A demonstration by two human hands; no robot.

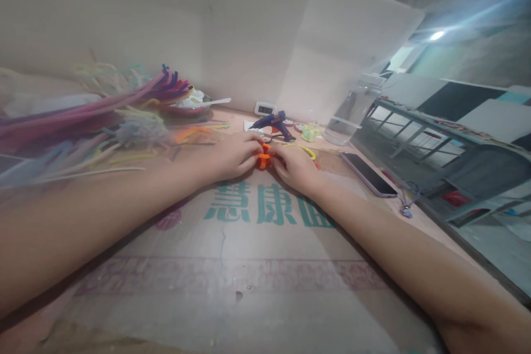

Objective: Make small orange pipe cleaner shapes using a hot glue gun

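A small orange pipe-cleaner piece (264, 158), bent into short loops, is held between my two hands above the table's far middle. My left hand (238, 155) pinches it from the left side. From the right, the fingers of my right hand (296, 166) are closed on it too. Fingertips cover part of the piece, so its full shape is hidden. Just behind my hands lies a dark blue glue gun (271, 120). A yellow pipe cleaner (305, 149) curves behind my right hand.
Bundled pipe cleaners (136, 94) spread over the left side, partly blurred. At the back stand a small digital clock (265, 109) and a clear plastic jug (346, 116). A phone (369, 174) lies near the right edge, with a keychain (406, 210) beside it. Printed sheeting (232, 287) covers the tabletop.
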